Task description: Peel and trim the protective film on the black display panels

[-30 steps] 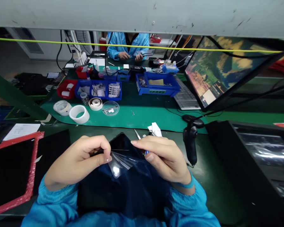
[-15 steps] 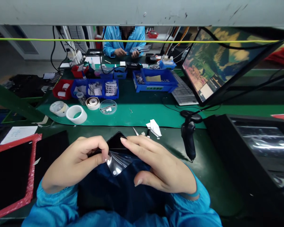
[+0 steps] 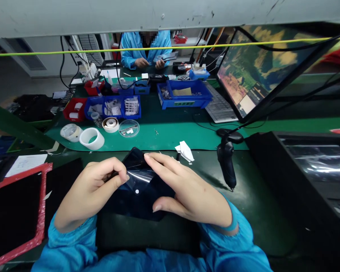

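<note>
for the clear, shiny plastic film point(image 3: 140, 177) on the glossy black flat panel point(image 3: 135, 154), i'd say the left hand point(image 3: 98, 187) wants a small, light pinch and an even, low pull, since a jerk would probably crease something that thin. the panel is between the two hands, right in front of the person, its far corner poking out beyond the fingertips. the right hand point(image 3: 184, 189) seems best used as the steadier: gentle pressure along the edge, nothing that would smear or bow it. can't tell from here how much of the film is stuck down, or if the panel lies flat on the dark green bench top point(image 3: 252, 204) or is tipped up a bit.

fingers, then. left: thumb and index meet at the tips with a bit of film edge caught between them, the others curled in behind. right: not gripping anything as far as i can see. fingers stretched out together, tips at the panel's right side, thumb spread well away with a wide gap. whether that thumb touches the panel, no idea. beyond that hand there's a crumpled white tissue point(image 3: 185, 152), and farther right a black handheld tool with a thin tip point(image 3: 226, 162), both untouched.
</note>
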`<control>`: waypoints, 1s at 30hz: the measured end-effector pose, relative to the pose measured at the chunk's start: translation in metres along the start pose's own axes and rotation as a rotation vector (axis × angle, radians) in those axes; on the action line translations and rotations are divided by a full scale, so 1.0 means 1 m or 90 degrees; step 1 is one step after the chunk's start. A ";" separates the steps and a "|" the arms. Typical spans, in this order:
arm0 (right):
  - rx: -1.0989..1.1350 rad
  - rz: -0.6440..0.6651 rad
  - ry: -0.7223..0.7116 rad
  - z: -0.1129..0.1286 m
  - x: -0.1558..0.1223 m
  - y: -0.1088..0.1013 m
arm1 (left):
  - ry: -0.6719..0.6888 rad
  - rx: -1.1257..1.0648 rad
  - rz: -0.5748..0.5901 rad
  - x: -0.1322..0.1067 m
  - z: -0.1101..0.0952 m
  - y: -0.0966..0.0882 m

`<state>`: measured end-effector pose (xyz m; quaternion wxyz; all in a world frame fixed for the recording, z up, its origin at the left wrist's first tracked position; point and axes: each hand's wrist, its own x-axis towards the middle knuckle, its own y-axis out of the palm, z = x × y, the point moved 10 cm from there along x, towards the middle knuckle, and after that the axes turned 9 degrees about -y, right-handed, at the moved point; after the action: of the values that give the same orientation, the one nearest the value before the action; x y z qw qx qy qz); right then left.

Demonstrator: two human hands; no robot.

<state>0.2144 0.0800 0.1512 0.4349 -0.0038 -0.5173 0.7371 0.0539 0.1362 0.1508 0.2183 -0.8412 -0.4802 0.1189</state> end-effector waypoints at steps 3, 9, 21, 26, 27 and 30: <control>-0.011 -0.023 -0.007 0.002 0.004 0.000 | -0.007 -0.018 -0.009 0.000 0.002 -0.002; 0.007 -0.052 -0.020 0.006 0.005 -0.003 | 0.003 -0.025 0.000 -0.001 -0.001 0.001; 0.009 -0.094 -0.037 0.010 0.008 -0.002 | 0.052 -0.004 -0.001 -0.004 -0.008 0.005; -0.012 -0.103 -0.034 0.011 0.010 0.000 | 0.064 0.002 0.007 -0.004 -0.012 0.007; -0.012 -0.106 -0.034 0.011 0.010 0.000 | 0.063 0.002 0.006 -0.004 -0.012 0.007; 0.001 -0.115 -0.040 0.012 0.010 -0.002 | 0.055 0.001 -0.003 -0.004 -0.010 0.005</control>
<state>0.2039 0.0770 0.1623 0.4830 0.0660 -0.5285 0.6950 0.0598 0.1281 0.1568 0.2400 -0.8440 -0.4725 0.0825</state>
